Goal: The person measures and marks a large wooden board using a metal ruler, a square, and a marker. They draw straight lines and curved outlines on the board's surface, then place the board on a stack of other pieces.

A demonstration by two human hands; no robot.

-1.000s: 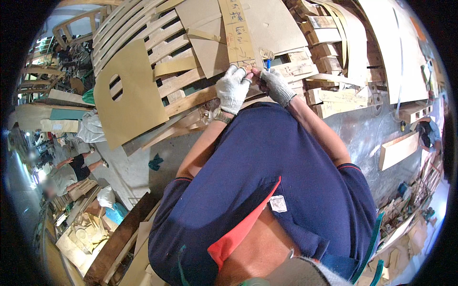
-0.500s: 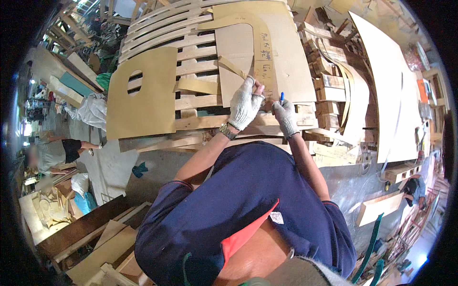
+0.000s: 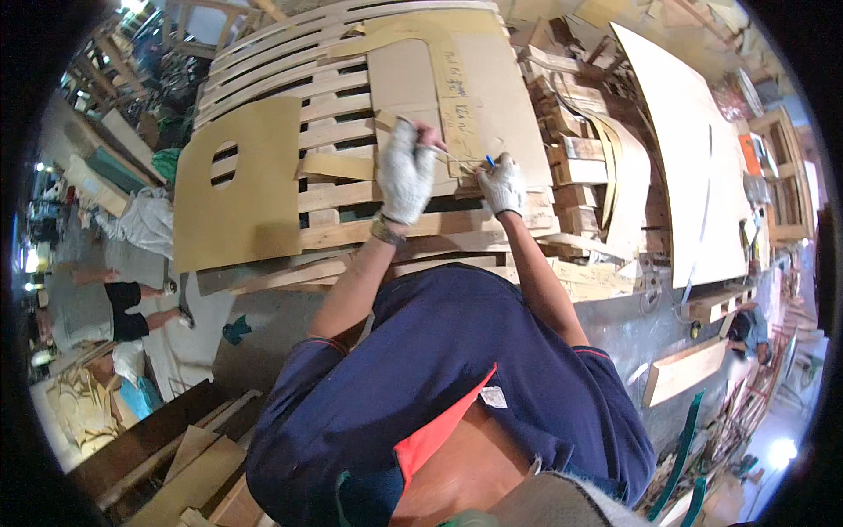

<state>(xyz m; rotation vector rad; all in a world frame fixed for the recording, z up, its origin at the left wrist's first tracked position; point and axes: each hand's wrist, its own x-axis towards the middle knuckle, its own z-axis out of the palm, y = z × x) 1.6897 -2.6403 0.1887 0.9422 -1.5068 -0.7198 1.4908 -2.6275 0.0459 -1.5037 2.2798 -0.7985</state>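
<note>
My right hand [image 3: 502, 186], in a fingerless-looking knitted glove, grips a blue pen [image 3: 491, 162] over the lower end of a tan curved cardboard template [image 3: 450, 88]. Handwriting runs along the template, which lies on a larger cardboard sheet [image 3: 399, 92]. To the left, my left hand [image 3: 407, 180], gloved and with a watch at the wrist, hovers at the sheet's edge. Its bare fingertips point toward the template, but blur hides how they are closed. Beside it shows the end of a narrow cardboard strip [image 3: 384, 121], the rest being covered by the hand.
A slatted wooden pallet [image 3: 334, 192] carries the sheets. On its left lies a tan board [image 3: 255, 198] with an oval hole. Curved strips [image 3: 610, 167] rest on stacked wood to the right, beside a tall pale panel [image 3: 676, 149]. Another person [image 3: 88, 303] is at far left.
The view has shifted, moving the scene leftward. My left hand has drawn a little away from my right hand, which still grips the pen near the template's lower end.
</note>
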